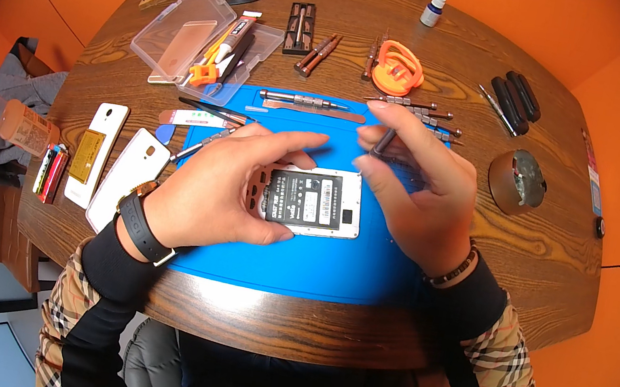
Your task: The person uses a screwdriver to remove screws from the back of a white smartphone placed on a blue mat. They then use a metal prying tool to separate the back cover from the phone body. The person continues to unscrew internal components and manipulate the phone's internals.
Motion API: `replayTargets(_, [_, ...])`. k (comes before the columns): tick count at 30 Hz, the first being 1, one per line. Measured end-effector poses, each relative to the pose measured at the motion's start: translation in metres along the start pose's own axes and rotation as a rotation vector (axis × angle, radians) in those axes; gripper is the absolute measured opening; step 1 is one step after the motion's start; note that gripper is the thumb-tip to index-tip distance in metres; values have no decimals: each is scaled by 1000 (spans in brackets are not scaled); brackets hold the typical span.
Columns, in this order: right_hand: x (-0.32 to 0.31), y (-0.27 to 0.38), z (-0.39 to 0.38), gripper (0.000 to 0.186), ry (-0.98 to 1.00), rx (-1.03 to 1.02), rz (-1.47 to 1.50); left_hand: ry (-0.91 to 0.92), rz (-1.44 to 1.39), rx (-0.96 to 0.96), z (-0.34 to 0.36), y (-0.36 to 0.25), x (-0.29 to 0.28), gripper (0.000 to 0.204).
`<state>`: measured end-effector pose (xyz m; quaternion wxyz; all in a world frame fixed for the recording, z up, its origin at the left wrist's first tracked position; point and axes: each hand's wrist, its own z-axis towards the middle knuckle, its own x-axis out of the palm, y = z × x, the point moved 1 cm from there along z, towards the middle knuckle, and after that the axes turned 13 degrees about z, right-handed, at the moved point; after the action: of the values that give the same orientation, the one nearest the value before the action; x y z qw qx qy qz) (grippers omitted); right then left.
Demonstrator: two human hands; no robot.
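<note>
Head view
Landmark: blue mat (289,268), lying on the near middle of the round wooden worktop (545,257).
Phone: an opened phone (307,200) lies back-up at the centre of the blue mat, rear cover off, dark battery exposed inside a white frame.
Left hand: the left hand (220,191) lies over the left end of the phone, fingers curled loosely around its edge, thumb extended along the top edge; it grips the phone frame. A dark watch sits on the wrist.
Right hand: the right hand (418,187) hovers above the right end of the phone, fingers pinched closed on a slim dark screwdriver (382,142) held near upright, tip pointing down toward the phone's top right corner. Whether the tip touches the phone cannot be told.
Far edge of mat: a metal screwdriver handle (303,100) and a flat metal pry bar (314,111) lie side by side.
Beyond mat: an orange suction cup (396,69) with loose bits just beside it.
Left of mat: two white phone covers (131,176) lie flat, near the mat edge.
Far left of mat: an open clear plastic case (189,34) holding tools.
Right of mat: a round brown container (515,181), well apart.
</note>
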<state>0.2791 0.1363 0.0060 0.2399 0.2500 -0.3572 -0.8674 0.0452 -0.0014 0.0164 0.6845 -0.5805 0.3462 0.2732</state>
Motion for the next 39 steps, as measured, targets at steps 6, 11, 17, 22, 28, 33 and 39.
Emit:
replayTargets(6, [-5,2,-2,58,25,97,-40,-5,-29,-11,0,-1,0,108])
replayTargets(11, [2,-1,-5,62,-94,173,206,1,7,-7,0,-2,-2,107])
replayTargets(17, [-7,-1,-2,61,7,106,-34,-5,-38,-23,0,-2,0,107])
replayTargets(22, [-4,-2,-4,64,-28,203,106,2,-46,-15,1,-2,0,109])
replayTargets(28, [-4,-3,-4,65,-5,141,108,16,-65,-21,1,-2,-1,109])
replayTargets(33, [-8,-1,-2,66,31,190,2,15,-24,6,1,-3,-2,109])
replayTargets(39, [1,0,-3,64,-55,210,200,6,-9,6,0,-2,-3,107])
